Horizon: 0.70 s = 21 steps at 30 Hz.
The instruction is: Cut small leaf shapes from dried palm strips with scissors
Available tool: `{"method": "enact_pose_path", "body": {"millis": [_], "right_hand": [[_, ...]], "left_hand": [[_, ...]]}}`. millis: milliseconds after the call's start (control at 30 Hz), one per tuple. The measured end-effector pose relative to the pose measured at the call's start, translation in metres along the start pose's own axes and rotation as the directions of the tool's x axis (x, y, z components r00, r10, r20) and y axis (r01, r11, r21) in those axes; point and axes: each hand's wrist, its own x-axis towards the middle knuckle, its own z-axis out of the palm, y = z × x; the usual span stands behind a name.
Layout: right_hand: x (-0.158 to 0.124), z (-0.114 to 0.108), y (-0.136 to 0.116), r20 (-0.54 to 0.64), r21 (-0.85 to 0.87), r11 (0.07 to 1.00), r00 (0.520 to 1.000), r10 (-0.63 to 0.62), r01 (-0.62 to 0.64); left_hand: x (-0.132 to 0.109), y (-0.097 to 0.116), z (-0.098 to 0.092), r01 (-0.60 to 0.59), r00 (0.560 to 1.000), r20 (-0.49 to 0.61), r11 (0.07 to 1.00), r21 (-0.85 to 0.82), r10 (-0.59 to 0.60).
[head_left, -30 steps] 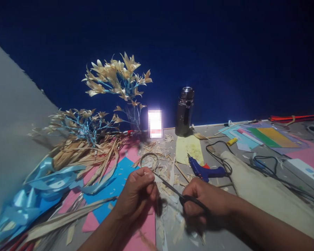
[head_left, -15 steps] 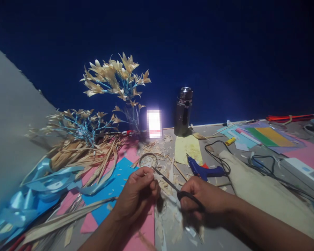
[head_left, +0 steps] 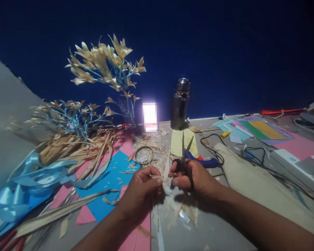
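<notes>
My left hand [head_left: 142, 186] is closed in a pinch above the pink and blue sheets. A small pale scrap that looks like dried husk [head_left: 159, 177] shows at its fingertips, mostly covered by them. My right hand [head_left: 200, 177] holds dark scissors [head_left: 183, 162] by the handle loops. The blades are spread and point away from me, clear of the left hand. Behind the scissors lies a blue glue gun [head_left: 209, 162], partly hidden by them. A ring-shaped roll [head_left: 144, 155] sits just beyond the left hand among pale shavings.
Husk flowers on blue stems [head_left: 102, 66] stand at the back left, above dried husks [head_left: 54, 148] and light blue ribbon [head_left: 47, 177]. A thermos [head_left: 179, 109] stands behind a yellow sheet [head_left: 178, 144]. A cloth [head_left: 247, 184], black cord and coloured papers lie to the right.
The scissors have swung from pointing left at the left fingertips to pointing away, and their blades have opened. My right hand has turned and risen slightly. The left hand keeps its pinch.
</notes>
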Motion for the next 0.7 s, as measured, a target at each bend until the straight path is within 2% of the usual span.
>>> {"method": "enact_pose_path", "body": {"millis": [167,267,367,533,700], "right_hand": [[-0.002,0.008,0.011,-0.015,-0.003,1.0,1.0,-0.024,0.024],[-0.002,0.015,0.017,-0.032,0.142,0.989,0.999,-0.029,0.033],[-0.002,0.02,0.018,-0.019,0.257,0.966,1.0,-0.014,0.019],[0.002,0.013,0.015,-0.057,0.126,0.992,0.998,0.005,0.002],[0.001,0.009,0.015,0.03,0.019,0.999,0.999,-0.031,0.03]], "left_hand": [[-0.001,-0.008,0.002,0.051,0.999,0.006,0.998,0.034,-0.051],[0.0,-0.009,0.004,0.087,0.996,0.012,0.996,-0.022,-0.086],[0.002,-0.008,0.006,0.097,0.994,-0.041,0.993,-0.069,-0.1],[0.0,-0.014,0.004,0.078,0.996,-0.047,0.996,0.043,-0.076],[-0.004,-0.021,0.004,0.033,0.999,-0.045,0.969,0.243,-0.022]]}}
